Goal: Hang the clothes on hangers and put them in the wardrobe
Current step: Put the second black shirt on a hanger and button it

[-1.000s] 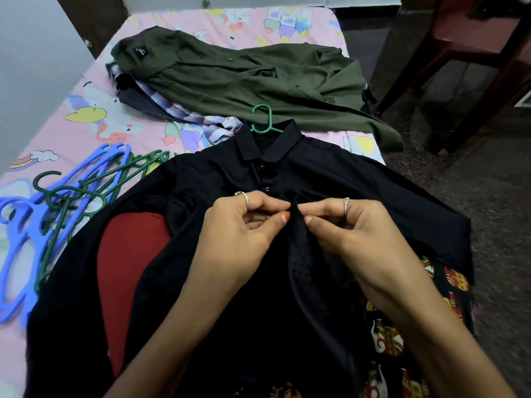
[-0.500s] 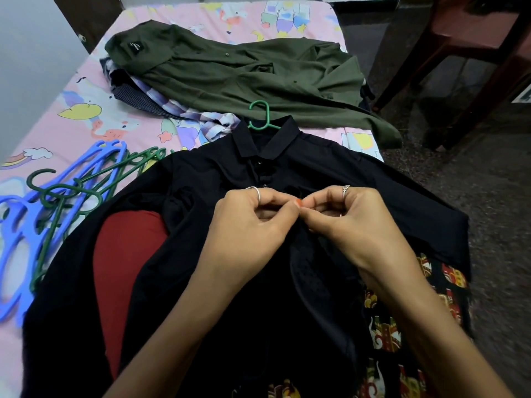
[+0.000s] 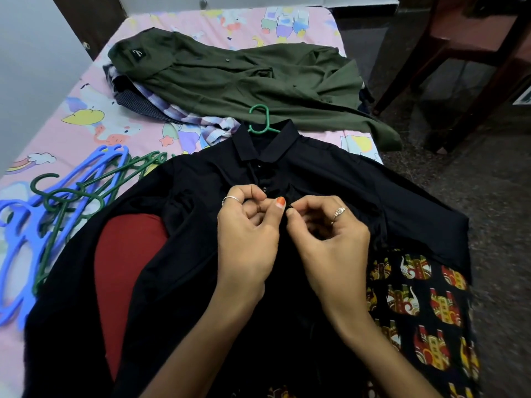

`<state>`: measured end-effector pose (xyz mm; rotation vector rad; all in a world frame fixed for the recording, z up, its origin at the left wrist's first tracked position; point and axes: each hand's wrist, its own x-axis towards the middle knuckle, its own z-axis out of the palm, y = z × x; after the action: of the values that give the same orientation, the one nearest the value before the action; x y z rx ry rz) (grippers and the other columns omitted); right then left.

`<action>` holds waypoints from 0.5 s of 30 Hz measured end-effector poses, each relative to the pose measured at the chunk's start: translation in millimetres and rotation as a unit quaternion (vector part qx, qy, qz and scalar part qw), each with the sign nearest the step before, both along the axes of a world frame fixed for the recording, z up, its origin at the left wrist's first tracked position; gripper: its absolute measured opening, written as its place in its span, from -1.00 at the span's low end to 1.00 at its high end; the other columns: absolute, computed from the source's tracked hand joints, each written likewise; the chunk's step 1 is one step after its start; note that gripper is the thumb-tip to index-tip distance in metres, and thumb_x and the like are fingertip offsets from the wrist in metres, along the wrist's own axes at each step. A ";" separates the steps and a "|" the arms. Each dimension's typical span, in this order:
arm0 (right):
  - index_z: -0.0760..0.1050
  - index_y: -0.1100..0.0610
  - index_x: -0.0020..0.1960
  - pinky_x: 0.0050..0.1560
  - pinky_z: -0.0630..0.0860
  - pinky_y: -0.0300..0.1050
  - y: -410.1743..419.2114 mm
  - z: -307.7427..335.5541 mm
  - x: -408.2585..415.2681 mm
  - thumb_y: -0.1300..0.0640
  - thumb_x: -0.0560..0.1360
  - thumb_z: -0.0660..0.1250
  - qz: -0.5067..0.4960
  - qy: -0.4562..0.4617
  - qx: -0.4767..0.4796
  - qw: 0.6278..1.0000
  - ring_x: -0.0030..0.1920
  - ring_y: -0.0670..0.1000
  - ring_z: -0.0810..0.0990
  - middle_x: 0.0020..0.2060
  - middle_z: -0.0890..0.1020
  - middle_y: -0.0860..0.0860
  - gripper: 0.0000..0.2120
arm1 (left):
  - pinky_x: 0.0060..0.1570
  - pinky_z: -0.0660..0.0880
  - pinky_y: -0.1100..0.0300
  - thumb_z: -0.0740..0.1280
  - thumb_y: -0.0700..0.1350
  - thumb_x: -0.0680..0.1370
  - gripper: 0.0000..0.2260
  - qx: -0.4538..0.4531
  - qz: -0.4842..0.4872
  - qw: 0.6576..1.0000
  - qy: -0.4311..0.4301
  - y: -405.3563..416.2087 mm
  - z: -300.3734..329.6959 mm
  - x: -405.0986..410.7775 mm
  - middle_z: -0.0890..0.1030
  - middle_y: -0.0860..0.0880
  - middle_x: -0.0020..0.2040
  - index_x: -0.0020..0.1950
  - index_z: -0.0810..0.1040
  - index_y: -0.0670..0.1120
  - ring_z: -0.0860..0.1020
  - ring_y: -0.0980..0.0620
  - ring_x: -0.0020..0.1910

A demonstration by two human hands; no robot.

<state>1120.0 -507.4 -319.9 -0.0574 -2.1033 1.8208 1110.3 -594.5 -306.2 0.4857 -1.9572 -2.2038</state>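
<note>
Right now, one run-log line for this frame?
step: buttoning black shirt | hanger: inside collar | left hand: pinching placket | right hand: pinching placket | olive shirt: waiting

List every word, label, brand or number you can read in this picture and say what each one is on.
Nothing here can be read.
Black neck label inside the collar of the olive green shirt: pale print, too small and blurred to read.
Pink bedsheet: cartoon pictures only, no lettering visible.
Black shirt, green hanger and the patterned cloth: no text visible.
</note>
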 end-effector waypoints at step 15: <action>0.46 0.14 -0.15 -0.43 0.46 -0.23 32.9 28.5 -23.7 -0.09 0.48 0.32 0.255 -0.253 -0.018 0.933 -0.42 -0.05 0.52 -0.36 0.56 0.03 -0.72 | -0.10 0.48 0.37 0.38 -0.39 0.47 -0.80 -0.028 -0.125 0.991 0.038 -29.3 9.2 -16.8 0.61 -0.02 -0.18 -0.07 0.56 -0.10 0.57 0.16 -0.18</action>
<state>1096.3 -474.5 -291.3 0.0157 -2.6228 2.3413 1093.5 -623.8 -297.0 0.1516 -2.1347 -2.2610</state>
